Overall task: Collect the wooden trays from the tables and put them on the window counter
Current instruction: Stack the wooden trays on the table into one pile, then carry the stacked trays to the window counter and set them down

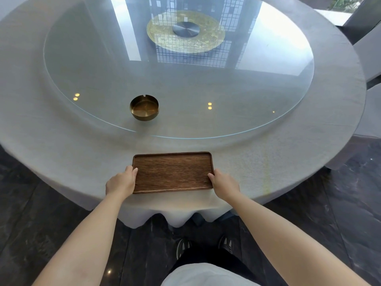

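A dark brown rectangular wooden tray [172, 172] lies flat and empty on the near edge of a round table [61, 145] covered with a grey cloth. My left hand [121, 182] grips the tray's left short edge, thumb on the rim. My right hand [223, 182] grips its right short edge the same way. Whether the tray is lifted off the cloth, I cannot tell.
A brass ashtray [144, 107] stands on the large glass turntable [268, 89] beyond the tray. A gold disc with a dark metal hub [186, 29] marks the table's centre. Grey covered chairs [369, 58] stand at the right. Dark stone floor [31, 223] surrounds the table.
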`<state>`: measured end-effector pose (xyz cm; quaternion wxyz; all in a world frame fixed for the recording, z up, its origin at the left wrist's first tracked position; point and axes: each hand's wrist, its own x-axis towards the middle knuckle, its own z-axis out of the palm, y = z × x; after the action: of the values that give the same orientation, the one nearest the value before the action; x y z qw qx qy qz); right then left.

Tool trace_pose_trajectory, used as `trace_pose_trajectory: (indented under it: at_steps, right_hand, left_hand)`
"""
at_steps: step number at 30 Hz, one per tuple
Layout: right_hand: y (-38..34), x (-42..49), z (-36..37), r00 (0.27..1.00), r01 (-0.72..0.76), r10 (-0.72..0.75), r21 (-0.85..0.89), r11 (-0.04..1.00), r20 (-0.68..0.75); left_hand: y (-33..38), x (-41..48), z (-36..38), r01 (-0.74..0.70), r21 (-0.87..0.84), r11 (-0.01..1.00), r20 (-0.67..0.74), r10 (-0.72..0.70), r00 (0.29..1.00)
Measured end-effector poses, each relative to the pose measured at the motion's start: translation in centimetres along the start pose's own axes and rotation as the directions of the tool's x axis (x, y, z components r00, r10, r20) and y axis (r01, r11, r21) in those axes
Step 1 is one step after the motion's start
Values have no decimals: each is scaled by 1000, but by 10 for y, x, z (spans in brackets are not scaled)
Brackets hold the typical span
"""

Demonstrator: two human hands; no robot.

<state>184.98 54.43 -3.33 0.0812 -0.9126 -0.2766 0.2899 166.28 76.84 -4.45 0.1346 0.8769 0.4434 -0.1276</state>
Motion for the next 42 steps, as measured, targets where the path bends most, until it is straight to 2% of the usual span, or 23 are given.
trace_pose_trajectory:
  at_steps: [3,8,14,21,30,42]
  right_hand:
    - [-3,0,-1,1000,-15,17,78,997,-21]
    - [-15,4,-2,992,-115,124,327,938,-7]
    - [-19,15,5,976,-213,214,383,899,42]
    - [-18,27,14,963,-262,252,517,815,90]
    - [3,11,3,949,-270,314,606,748,36]
    - [121,-28,-79,843,-265,524,754,601,-121]
  left_hand:
    - [1,1,1,52,-49,997,29,-50,998]
    - [5,4,1,158,-113,981,116,-145,983]
    - [1,14,4,228,-239,944,242,-169,955]
    - [-3,17,7,244,-405,881,239,-155,958]
    - [28,24,-5,151,-437,887,203,-66,977]
    - [199,17,-34,-137,-409,902,114,200,973]
